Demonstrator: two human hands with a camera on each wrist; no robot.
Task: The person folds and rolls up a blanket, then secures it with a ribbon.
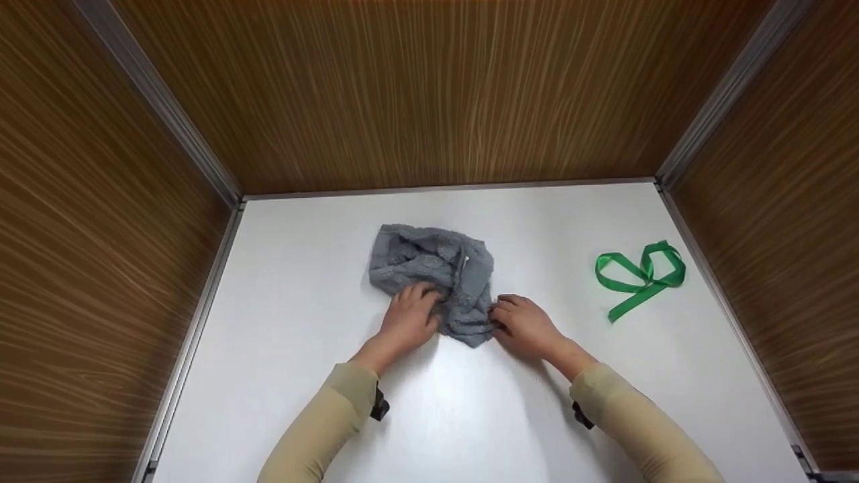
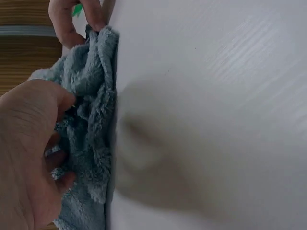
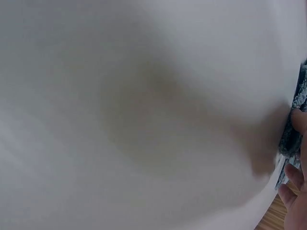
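A crumpled grey fluffy cloth (image 1: pixel 429 272) lies in the middle of the white table (image 1: pixel 302 302). My left hand (image 1: pixel 417 300) rests on its near left part, and in the left wrist view its fingers (image 2: pixel 60 160) curl into the pile of the cloth (image 2: pixel 93 124). My right hand (image 1: pixel 504 312) is at the cloth's near right edge. The left wrist view shows that hand's fingertips (image 2: pixel 93 19) pinching a corner of the cloth. In the right wrist view only fingertips (image 3: pixel 293 184) and a sliver of cloth (image 3: pixel 301 93) show at the right edge.
A green ribbon (image 1: pixel 641 274) lies looped on the table at the right, near the wooden side wall (image 1: pixel 772 201). Wood-grain walls close in the table at the left, back and right. Bare white table surrounds the cloth.
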